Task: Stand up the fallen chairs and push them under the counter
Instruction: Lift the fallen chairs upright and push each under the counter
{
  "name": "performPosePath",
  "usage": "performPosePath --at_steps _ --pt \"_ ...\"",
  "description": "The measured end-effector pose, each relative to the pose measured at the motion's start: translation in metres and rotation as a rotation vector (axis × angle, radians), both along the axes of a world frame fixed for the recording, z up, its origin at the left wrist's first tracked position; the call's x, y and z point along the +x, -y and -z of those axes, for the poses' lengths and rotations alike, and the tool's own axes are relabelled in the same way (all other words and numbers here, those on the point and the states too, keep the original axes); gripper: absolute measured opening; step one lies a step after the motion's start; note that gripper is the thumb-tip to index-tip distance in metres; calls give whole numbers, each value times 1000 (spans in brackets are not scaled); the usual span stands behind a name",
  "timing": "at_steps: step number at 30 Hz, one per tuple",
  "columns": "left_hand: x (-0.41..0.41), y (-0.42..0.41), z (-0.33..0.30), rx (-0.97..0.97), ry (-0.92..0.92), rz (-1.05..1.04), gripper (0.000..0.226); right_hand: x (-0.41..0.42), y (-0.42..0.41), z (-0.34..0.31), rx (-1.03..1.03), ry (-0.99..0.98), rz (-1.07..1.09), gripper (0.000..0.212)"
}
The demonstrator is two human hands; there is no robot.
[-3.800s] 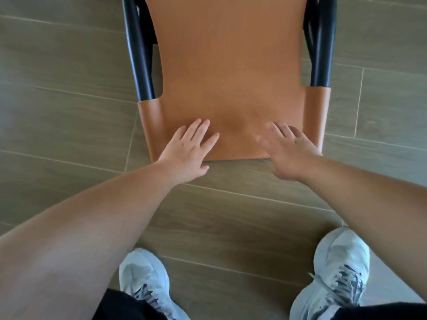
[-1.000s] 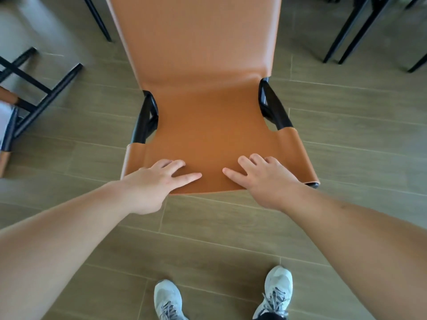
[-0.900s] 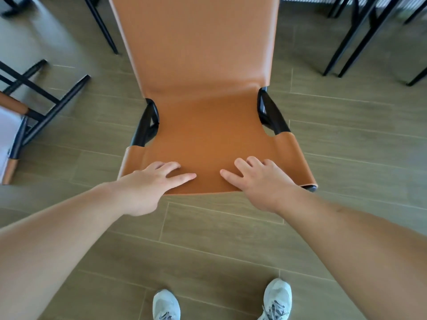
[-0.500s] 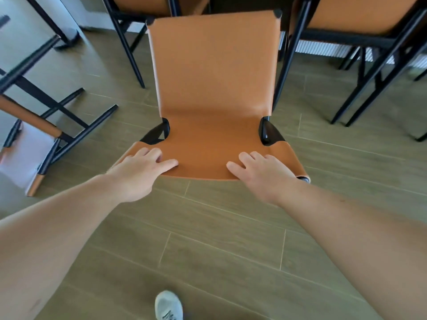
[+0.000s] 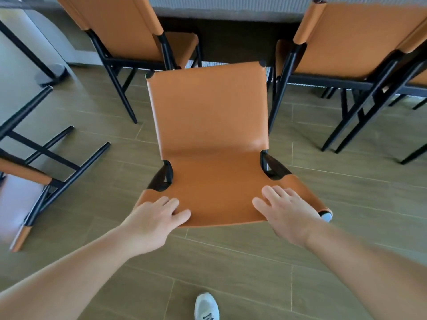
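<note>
Tan chair (image 5: 209, 125) tilted between upright chairs, facing counter (image 5: 226, 5).

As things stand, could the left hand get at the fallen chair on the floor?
Probably not without letting go: the left hand grips the chair back, and the fallen chair lies well off to its left.
</note>
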State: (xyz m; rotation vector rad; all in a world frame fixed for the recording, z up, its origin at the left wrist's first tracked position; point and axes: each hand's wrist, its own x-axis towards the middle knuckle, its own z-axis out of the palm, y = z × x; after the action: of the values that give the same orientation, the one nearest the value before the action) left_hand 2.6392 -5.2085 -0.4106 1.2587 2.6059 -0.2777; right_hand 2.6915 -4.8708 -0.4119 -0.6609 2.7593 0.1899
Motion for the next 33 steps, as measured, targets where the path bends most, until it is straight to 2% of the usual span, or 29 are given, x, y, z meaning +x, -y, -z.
performPosePath --at_steps 3,8,12,17,24,27,29,33 --pt "-7 -7 -5 -16 12 -7 67 -10 -3 -7 26 33 -18 55" --pt "-15 -15 -12 -50 59 -87 63 -21 -5 -17 66 26 -31 62" --pt "-4 -14 -15 -85 58 -108 61 -13 -2 -20 84 43 -63 59" --pt "19 4 -22 -111 64 -109 58 10 10 -36 64 97 -176 59" --pt "18 28 -44 -136 43 -153 54 17 34 -57 10 135 -223 61" --pt "4 26 -46 -93 7 -139 57 10 31 -60 -31 71 -209 63" --pt "-9 24 -46 6 -59 -126 64 -3 23 -56 -64 3 -177 69" --pt "-43 20 -48 32 -64 -132 80 -44 17 -55 -203 58 65 73"
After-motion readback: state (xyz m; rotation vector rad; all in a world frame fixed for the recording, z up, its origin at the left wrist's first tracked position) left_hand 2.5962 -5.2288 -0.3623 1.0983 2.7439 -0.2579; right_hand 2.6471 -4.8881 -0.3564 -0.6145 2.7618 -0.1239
